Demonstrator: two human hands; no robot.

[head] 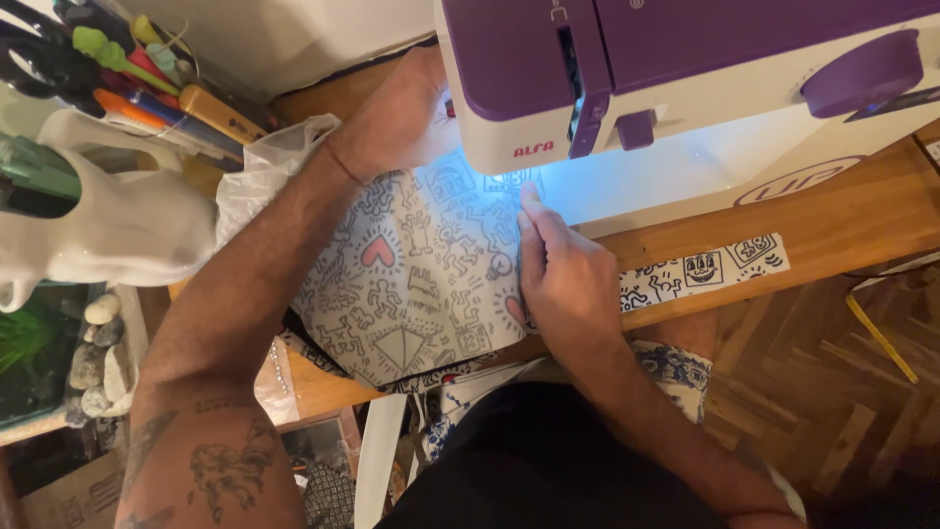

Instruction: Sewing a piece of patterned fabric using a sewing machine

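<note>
The person's tattooed left forearm is reaching in from the near left corner of the wooden table (842, 230), crossing a clear plastic bag (259, 167); the right forearm is coming in over the near edge, above a dark lap. The right hand (563, 279) is lying flat on the printed fabric (411, 284), fingers straight and together, pressing down rather than gripping, fingertips pointing toward the lit area under the machine. The fabric, white with black cartoon line drawings and pink hearts, is spreading across the middle of the table, its near part hanging over the near edge; its far end is running beneath the sewing machine (685, 88). A narrow strip of the same print (700, 269) is lying along the near edge, just right of the right hand. The left hand (397, 122) is resting on the fabric's far left part, against the machine's left end; its fingers are hidden, so the grip cannot be told. The white and purple machine is standing along the far edge; at the far left, a white jug-like holder (108, 225) is standing beside a cluster of pens and scissors (127, 69).
</note>
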